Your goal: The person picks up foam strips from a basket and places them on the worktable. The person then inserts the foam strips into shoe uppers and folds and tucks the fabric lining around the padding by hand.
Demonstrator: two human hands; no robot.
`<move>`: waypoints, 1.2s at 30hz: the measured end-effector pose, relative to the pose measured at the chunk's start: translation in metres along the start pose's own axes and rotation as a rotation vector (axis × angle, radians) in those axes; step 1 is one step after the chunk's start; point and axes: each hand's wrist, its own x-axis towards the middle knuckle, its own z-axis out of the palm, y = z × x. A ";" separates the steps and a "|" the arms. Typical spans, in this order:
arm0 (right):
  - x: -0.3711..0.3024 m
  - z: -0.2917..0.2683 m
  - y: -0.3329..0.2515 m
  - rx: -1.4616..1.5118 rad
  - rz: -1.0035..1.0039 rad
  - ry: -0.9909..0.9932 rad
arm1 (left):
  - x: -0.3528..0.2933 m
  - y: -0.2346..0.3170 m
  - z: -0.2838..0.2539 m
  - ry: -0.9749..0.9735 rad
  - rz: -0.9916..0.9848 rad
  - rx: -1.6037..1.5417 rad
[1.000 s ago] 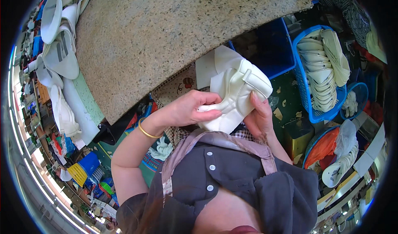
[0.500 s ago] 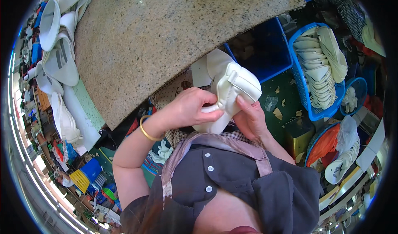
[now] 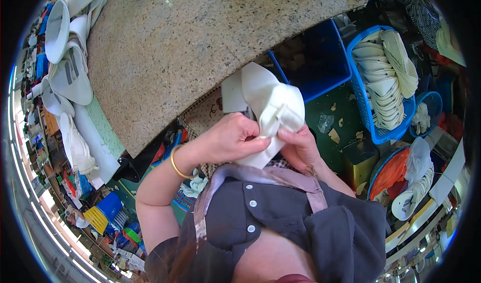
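Observation:
A white, soft shoe upper [image 3: 289, 105] with stitched seams is held in front of my chest, just below the stone tabletop's edge. My left hand [image 3: 234, 138] pinches its near edge between thumb and fingers; a yellow bangle circles that wrist. On the other side, my right hand [image 3: 302, 145] grips the same piece, thumb on top and fingers mostly hidden beneath. The upper is bent, with a broad flap reaching up toward the table and another strip hanging toward my lap. A checked cloth lies under it.
A speckled stone tabletop [image 3: 200, 47] spans the front. More white shoe uppers [image 3: 70, 80] line its left side. Right of me stand a dark blue bin [image 3: 345, 52], a light blue basket [image 3: 393, 135] of stacked white pieces, and a gold tin [image 3: 361, 158]. Scraps [image 3: 333, 135] litter the green floor.
The shoe upper has tipped and shifted slightly left and down, its seam folding between my hands. My right thumb has moved in closer to my left fingers.

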 end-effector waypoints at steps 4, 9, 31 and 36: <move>-0.008 0.010 -0.012 -0.015 0.085 -0.063 | -0.007 -0.004 0.002 -0.326 -0.133 -0.659; -0.011 0.011 -0.009 -0.013 0.073 0.067 | -0.014 0.011 -0.002 -0.371 0.062 -0.047; -0.003 0.014 -0.011 0.162 0.123 0.034 | -0.020 0.010 0.031 0.497 0.245 0.155; 0.009 0.008 -0.006 0.213 0.134 0.060 | -0.032 -0.020 0.011 -0.099 0.056 -0.225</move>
